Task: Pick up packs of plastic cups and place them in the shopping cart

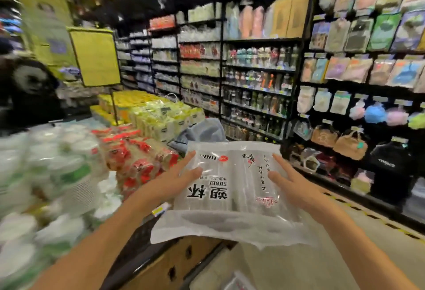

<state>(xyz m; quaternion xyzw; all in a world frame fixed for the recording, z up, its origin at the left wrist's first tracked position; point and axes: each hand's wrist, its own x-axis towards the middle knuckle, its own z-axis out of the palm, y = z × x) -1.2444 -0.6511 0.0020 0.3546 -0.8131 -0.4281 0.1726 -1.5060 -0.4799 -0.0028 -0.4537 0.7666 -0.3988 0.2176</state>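
A clear plastic pack of cups, printed with black characters and a small red seal, is held flat in front of me. My left hand lies on its left side with straight fingers spread over the top. On the right side my right hand does the same, fingers straight and pointing away from me. The pack hangs above the edge of a low display table.
To my left the table carries stacks of white cups, red-labelled packs and yellow-green packs. A yellow sign stands on a pole. Dark shelving with bottles, bath sponges and bags lines the right of the aisle floor.
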